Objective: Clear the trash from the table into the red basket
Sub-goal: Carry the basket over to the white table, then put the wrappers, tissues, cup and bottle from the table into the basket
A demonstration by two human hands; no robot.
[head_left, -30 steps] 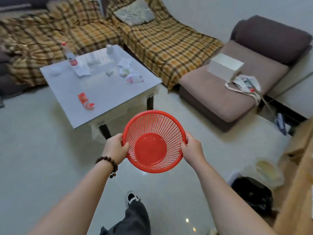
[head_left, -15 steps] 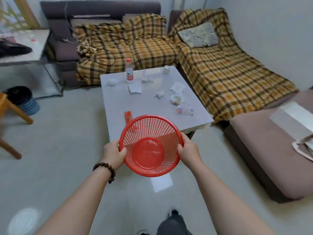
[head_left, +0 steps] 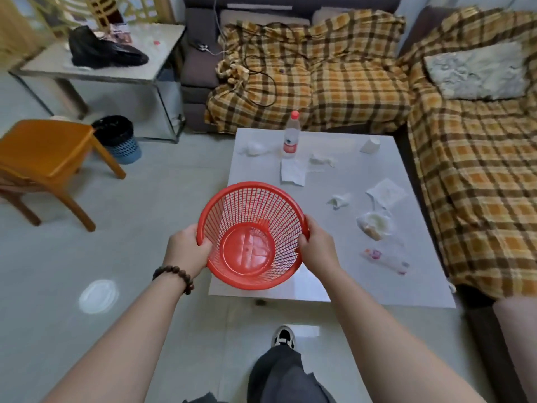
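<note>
Now arriving at the white coffee table [head_left: 421, 289], left hand [head_left: 186, 250] and right hand [head_left: 318, 247] both clasping the empty red basket [head_left: 251, 234] by its rim; littered tissues [head_left: 338, 200] coming within reach.

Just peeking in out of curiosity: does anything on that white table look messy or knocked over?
Yes. Crumpled tissues and a flat paper napkin lie scattered over the white table, with a clear plastic bag and a wrapper. A paper cup lies on its side. The water bottle stands upright.

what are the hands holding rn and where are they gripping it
Both hold the red basket by its rim: left hand on the left edge, right hand on the right edge. The basket is empty.
</note>
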